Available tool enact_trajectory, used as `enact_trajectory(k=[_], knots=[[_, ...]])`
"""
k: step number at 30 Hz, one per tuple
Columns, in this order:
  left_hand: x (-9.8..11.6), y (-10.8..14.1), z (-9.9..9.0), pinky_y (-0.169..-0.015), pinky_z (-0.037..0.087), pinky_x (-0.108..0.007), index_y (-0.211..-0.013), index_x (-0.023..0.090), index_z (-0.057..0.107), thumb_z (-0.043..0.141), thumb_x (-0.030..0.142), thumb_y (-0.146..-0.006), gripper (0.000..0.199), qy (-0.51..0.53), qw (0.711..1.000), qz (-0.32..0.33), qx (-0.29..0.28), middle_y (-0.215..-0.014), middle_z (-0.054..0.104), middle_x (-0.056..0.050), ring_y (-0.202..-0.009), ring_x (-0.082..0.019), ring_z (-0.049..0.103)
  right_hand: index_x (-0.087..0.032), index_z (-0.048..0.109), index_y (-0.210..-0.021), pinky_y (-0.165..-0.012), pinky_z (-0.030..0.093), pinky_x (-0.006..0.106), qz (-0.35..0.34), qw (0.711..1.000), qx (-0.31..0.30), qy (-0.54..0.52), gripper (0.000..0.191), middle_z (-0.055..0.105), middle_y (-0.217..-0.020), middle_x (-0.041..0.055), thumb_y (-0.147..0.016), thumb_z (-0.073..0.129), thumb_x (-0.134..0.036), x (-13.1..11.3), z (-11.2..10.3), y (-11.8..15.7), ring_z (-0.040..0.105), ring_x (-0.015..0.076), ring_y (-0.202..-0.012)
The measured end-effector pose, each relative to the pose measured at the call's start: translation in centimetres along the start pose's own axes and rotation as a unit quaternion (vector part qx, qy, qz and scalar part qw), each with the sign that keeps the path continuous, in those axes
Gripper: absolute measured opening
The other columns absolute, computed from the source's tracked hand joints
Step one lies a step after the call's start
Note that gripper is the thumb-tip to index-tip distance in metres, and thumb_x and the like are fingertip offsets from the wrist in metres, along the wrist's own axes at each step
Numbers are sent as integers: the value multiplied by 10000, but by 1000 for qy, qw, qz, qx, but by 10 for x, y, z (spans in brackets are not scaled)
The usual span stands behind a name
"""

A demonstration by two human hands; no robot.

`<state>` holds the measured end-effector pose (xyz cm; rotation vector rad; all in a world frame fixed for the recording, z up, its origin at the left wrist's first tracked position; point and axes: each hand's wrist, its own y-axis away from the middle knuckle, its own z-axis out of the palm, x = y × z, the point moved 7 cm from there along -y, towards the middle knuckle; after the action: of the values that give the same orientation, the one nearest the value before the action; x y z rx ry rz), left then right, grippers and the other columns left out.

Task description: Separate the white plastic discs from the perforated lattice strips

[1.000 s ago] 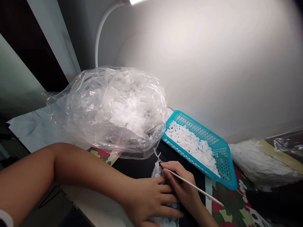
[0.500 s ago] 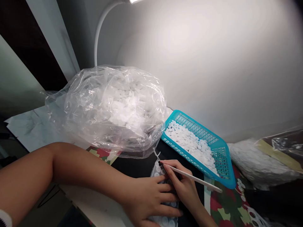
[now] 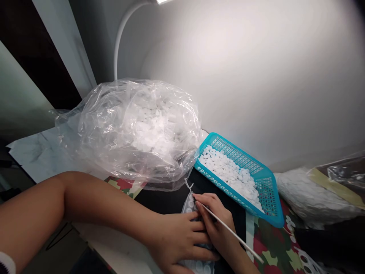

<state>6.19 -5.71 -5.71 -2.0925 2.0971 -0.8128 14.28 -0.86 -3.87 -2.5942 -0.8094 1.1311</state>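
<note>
The left hand (image 3: 178, 243) lies flat, fingers spread, pressing the translucent sheet of round white discs (image 3: 190, 203) onto the dark mat; it should hold firm so the sheet cannot slip. The right hand (image 3: 218, 224) pinches a thin white stick (image 3: 230, 230), tip on the sheet; light, steady pokes seem best. The teal basket (image 3: 268, 190) stands just beyond.

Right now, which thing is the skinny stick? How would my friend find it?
Start at the turquoise basket full of small white discs. Just in front of its near edge, the right hand pinches a thin white stick like a pencil, slanting towards the bottom right. It is the only long, straight thing there; the things about it are round discs or crinkly bags.
</note>
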Motion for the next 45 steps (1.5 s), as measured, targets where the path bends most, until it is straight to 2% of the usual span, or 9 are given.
enact_trajectory(k=[8,14,27,30,32,35,38,41,45], knots=[[0,0,3,-1049,296,-469,-1291,92,511,403,454,-840,588,-3,1000,2,0,-1163,592,-128,-1018,-303,517,-231,642,-1001,-832,541,301,13,1000,-10,-7,169,697,-999,38,-908,517,-166,6,-1,1,605,176,-964],[0,-1,2,-968,366,-445,-1296,104,505,408,453,-840,583,4,1000,-4,-6,-1141,604,-122,-951,-290,532,-249,659,-974,-810,560,292,3,1000,-26,-7,165,702,-1091,20,-903,529,-177,9,4,1,603,177,-963],[1,1,0,-1074,307,-449,-1292,91,515,403,466,-861,583,2,1000,4,9,-1203,585,-134,-1069,-300,521,-224,646,-1012,-779,559,262,-67,998,10,14,186,713,-973,27,-919,498,-162,-6,-8,0,619,154,-907],[2,2,-1,-1147,191,-464,-1311,91,497,376,460,-882,579,-7,1000,3,8,-1332,507,-145,-1240,-314,436,-214,628,-1012,-824,544,296,-82,994,52,42,185,704,-1012,40,-915,492,-135,-6,-25,0,627,165,-940],[2,4,0,-1169,112,-477,-1340,95,466,360,455,-897,581,-14,1000,-3,2,-1432,410,-141,-1341,-319,338,-203,614,-1029,-841,532,318,-81,987,116,77,199,694,-1024,54,-901,501,-100,-4,-45,1,635,175,-955],[2,7,1,-1177,75,-467,-1380,109,418,358,454,-906,590,-11,1000,-16,-11,-1494,323,-125,-1395,-308,257,-195,618,-1054,-851,518,346,-73,964,200,162,224,690,-1040,68,-872,551,-84,-2,-73,2,643,195,-968],[3,8,1,-1180,61,-458,-1391,114,406,361,451,-906,592,-2,1000,-21,-14,-1502,310,-118,-1406,-297,237,-193,634,-1046,-886,499,378,-69,946,230,218,224,682,-1089,81,-849,599,-92,-1,-90,2,639,221,-1007],[2,8,1,-1181,53,-454,-1394,114,402,366,449,-905,594,2,1000,-22,-17,-1504,306,-118,-1409,-295,230,-198,640,-1029,-887,503,363,-93,955,190,207,207,673,-1080,79,-853,596,-101,-5,-91,-1,641,216,-1009],[2,6,1,-1181,45,-458,-1386,115,417,370,459,-899,597,0,1000,-17,-16,-1497,322,-118,-1404,-300,241,-206,623,-1020,-766,537,250,-94,991,-12,98,168,677,-966,52,-885,558,-129,-2,-59,-5,660,156,-897]])
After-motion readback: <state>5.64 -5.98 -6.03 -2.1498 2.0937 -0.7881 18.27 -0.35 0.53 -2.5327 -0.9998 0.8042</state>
